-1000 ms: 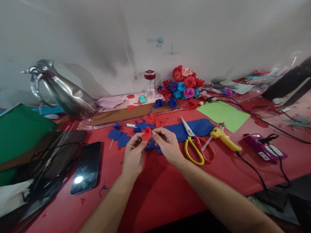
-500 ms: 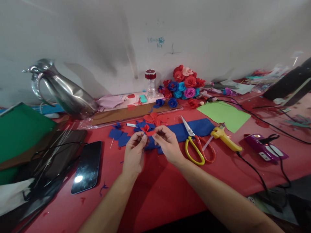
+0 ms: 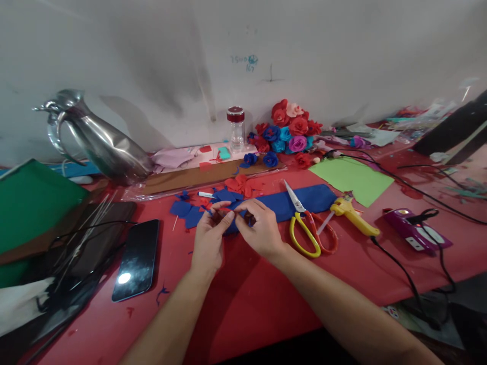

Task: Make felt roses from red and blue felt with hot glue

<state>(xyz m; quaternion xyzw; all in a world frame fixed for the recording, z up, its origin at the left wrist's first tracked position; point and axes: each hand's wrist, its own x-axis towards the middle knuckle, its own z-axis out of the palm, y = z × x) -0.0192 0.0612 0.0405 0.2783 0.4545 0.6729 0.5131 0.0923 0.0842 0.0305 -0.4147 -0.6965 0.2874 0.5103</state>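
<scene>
Both my hands meet over the middle of the red table. My left hand (image 3: 211, 235) is closed, thumb and fingers pinching a small red paper flower (image 3: 225, 209) that is mostly hidden behind the fingers. Against the flower's right side, my right hand (image 3: 261, 228) has its fingertips pressed together on the red paper. Beneath and behind the hands lie blue paper petals (image 3: 180, 208), red paper petals (image 3: 239, 184), a white marker (image 3: 206, 194) and a long strip of blue paper (image 3: 279, 205). Scissors with yellow and red handles (image 3: 305, 223) rest just right of my right hand.
A yellow hot glue gun (image 3: 355, 218) and a purple power strip (image 3: 416, 230) with cords are at right. A phone (image 3: 137, 261) lies left. Behind stand a steel jug (image 3: 106, 142), a glass bottle (image 3: 238, 133) and a paper flower bunch (image 3: 291, 126). Green paper (image 3: 352, 177) lies right.
My fingers have curled in closer around the red flower, which was plainly visible before and is now mostly covered. My right fingertips have shifted slightly left. Nothing else on the table has moved.
</scene>
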